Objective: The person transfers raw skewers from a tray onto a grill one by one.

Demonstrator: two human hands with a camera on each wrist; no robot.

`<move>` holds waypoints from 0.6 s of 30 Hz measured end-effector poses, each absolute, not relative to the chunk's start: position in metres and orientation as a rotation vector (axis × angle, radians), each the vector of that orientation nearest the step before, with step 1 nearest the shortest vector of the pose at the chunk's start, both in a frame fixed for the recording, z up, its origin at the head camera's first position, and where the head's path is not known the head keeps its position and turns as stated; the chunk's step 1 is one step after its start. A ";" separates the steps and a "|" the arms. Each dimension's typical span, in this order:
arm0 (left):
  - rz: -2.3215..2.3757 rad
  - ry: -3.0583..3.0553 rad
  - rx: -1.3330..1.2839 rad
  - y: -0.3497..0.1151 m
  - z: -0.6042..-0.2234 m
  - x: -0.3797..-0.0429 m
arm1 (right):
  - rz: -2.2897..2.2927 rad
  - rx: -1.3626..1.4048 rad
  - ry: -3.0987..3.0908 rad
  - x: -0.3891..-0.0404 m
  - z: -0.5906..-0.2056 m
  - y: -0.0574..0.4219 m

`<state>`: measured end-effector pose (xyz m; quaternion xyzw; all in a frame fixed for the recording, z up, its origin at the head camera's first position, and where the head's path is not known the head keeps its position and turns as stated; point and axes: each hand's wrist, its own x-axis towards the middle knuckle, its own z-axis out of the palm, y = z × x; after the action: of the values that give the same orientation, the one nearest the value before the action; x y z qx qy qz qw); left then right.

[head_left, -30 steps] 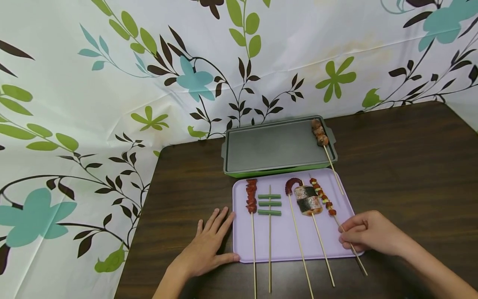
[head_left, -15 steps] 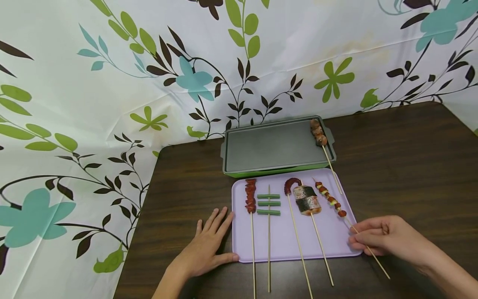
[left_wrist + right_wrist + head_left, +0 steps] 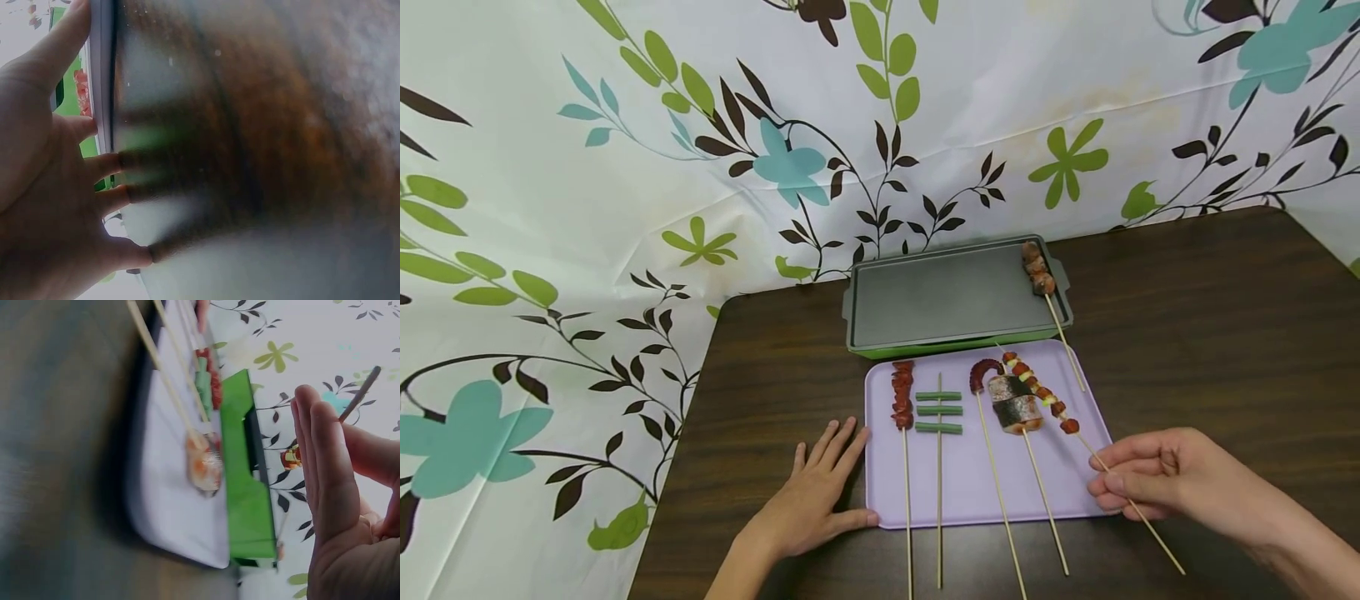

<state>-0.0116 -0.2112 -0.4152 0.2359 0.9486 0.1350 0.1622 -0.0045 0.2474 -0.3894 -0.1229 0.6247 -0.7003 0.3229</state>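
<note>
A thin wooden skewer threaded with red, yellow and green pieces is pinched between the thumb and fingers of my right hand, beside the tray's right edge. In the right wrist view its stick rises past the fingers, the pieces showing against the cloth. My left hand lies spread on the table, fingertips and thumb at the left rim of the lilac tray. On that tray lie a red meat skewer, a green bean-like skewer, a curled tentacle skewer and a thick banded skewer.
Behind the tray stands a grey-topped grill plate on a green base. A brown chunk skewer lies at its right end, stick jutting over the tray. A patterned cloth hangs behind the dark wooden table.
My right hand moved rightward with the colourful skewer. Since then the skewer's tip has swung left toward the banded one. My left hand has stayed put.
</note>
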 end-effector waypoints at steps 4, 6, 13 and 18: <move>0.382 2.709 0.674 -0.212 -0.415 -0.011 | -1.803 -0.276 1.788 -0.023 -0.372 0.239; 0.383 2.707 0.671 -0.212 -0.415 -0.011 | -1.784 -0.213 1.855 -0.036 -0.362 0.235; 0.392 2.706 0.677 -0.212 -0.416 -0.011 | -1.798 -0.054 1.957 -0.088 -0.346 0.222; 0.399 2.713 0.688 -0.212 -0.417 -0.010 | -1.830 0.020 1.946 -0.115 -0.347 0.215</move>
<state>-0.0104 -0.2121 -0.4168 0.2403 0.9478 0.1393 0.1566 -0.1147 0.2148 -0.3473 0.0074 0.7083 -0.6663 0.2331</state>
